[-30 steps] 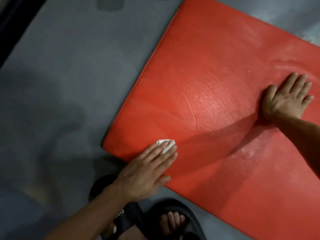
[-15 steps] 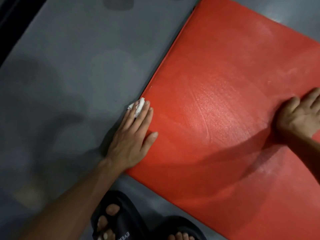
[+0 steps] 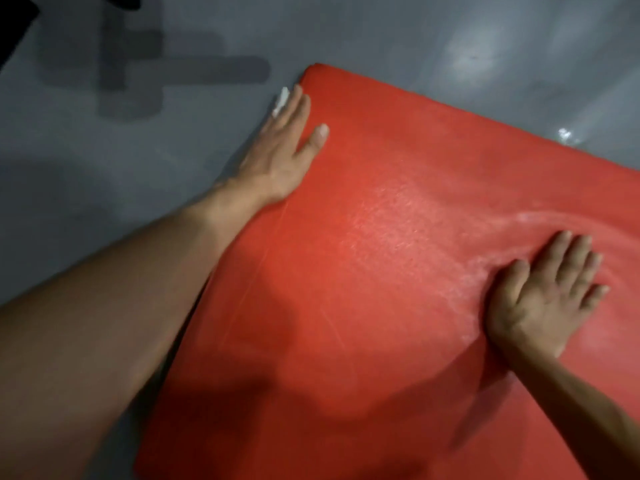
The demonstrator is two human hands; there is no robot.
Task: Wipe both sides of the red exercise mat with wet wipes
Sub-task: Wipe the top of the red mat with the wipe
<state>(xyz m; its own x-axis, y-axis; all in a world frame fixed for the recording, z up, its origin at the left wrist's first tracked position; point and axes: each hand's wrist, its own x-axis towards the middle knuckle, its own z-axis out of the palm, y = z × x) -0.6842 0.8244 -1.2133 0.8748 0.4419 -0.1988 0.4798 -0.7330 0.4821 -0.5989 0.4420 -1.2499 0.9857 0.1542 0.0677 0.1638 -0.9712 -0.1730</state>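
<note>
The red exercise mat (image 3: 398, 220) lies flat on the grey floor and fills the right and lower part of the view. My left hand (image 3: 280, 150) lies flat with straight fingers along the mat's left edge, near its far left corner. It presses a white wet wipe (image 3: 281, 98), of which only a small part shows beyond the fingertips. My right hand (image 3: 540, 299) rests flat on the mat at the right, fingers spread, holding nothing. A damp, shiny streak shows on the mat around it.
Grey floor (image 3: 104, 168) surrounds the mat to the left and behind, with a bright glare patch (image 3: 478, 53) at the far right. A dark object (image 3: 14, 15) sits at the top left corner.
My left hand has slid the wipe from the mat's near corner along the left edge to the far corner. My right hand has stayed flat on the mat. My sandalled feet have left the view.
</note>
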